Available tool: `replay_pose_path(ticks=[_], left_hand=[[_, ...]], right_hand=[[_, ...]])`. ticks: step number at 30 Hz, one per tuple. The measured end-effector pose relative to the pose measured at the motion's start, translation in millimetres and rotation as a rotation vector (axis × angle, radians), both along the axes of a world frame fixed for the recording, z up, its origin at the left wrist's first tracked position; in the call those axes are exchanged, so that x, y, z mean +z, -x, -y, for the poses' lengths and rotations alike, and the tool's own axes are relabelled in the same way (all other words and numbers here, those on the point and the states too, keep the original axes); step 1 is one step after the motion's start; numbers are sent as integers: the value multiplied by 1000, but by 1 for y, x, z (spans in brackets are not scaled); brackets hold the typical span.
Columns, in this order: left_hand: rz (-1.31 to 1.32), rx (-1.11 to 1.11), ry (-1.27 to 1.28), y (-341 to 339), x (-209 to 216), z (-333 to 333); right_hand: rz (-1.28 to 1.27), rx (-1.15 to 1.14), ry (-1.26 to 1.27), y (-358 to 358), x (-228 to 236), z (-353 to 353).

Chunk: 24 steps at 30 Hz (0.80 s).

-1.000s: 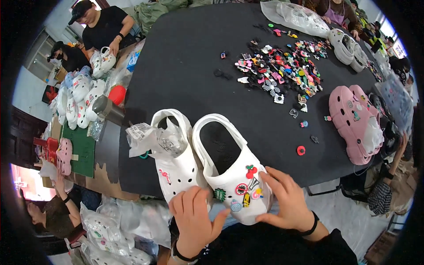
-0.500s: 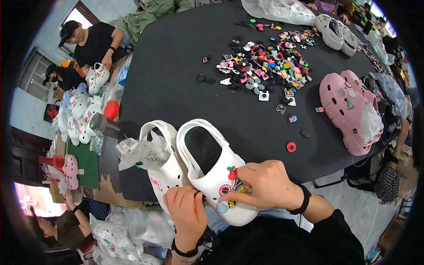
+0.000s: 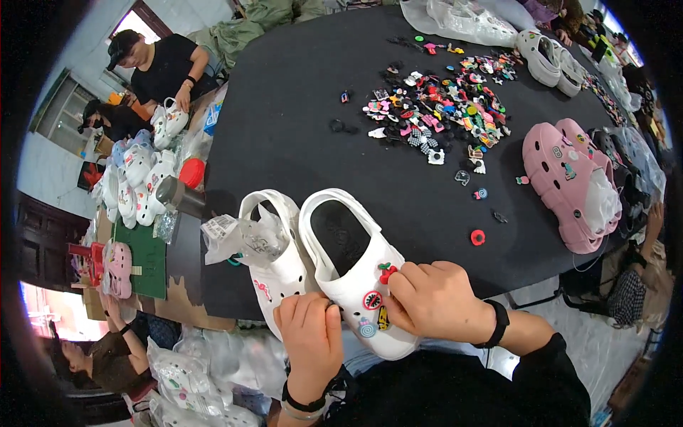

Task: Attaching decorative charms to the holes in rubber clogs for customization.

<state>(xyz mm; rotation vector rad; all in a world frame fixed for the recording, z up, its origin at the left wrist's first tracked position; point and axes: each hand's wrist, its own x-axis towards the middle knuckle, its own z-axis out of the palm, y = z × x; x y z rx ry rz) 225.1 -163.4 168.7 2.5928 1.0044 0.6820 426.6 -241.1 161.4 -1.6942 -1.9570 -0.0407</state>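
A white clog (image 3: 340,290) lies at the table's near edge, its toe toward me. Cherry, round red, yellow-and-black and blue swirl charms sit on its upper. My right hand (image 3: 440,302) is closed at the far-right side of the toe, thumb and fingertips pressed together against the upper; what they pinch is hidden. My left hand (image 3: 311,341) is closed at the clog's left side, its curled fingers on the edge, with a small dark spot by the thumb tip. Beside it lies the second white clog (image 3: 274,277), with a pink charm and a clear plastic bag (image 3: 245,238) in its opening.
Farther back on the black table (image 3: 284,121) is a heap of colourful shoe charms (image 3: 445,107), with a red charm (image 3: 477,237) nearer. Pink clogs (image 3: 558,178) stand at right, a grey bottle (image 3: 179,196) at left. Co-workers (image 3: 167,67) handle shoes on the left.
The view has shifted, so the scene sits slightly farther right. My right fingers have curled in closer to the toe, and the yellow-and-black charm shows more fully. The left hand stays at the clog's side.
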Motion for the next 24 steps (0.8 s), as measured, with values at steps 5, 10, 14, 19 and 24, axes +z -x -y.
replay_pose_path(ticks=[5, 10, 14, 19, 24], left_hand=[[-79, 42, -43, -7, 8, 8], [-76, 61, 30, -5, 8, 5], [40, 22, 28, 0, 0, 2], [46, 37, -13, -2, 0, 4], [72, 15, 35, -5, 2, 2]], right_hand=[[-192, 43, 62, -12, 5, -7], [-275, 147, 204, -20, 2, -9], [-174, 124, 86, -13, -7, 0], [-528, 152, 108, -15, -21, -1], [-859, 185, 233, -28, -25, -4]])
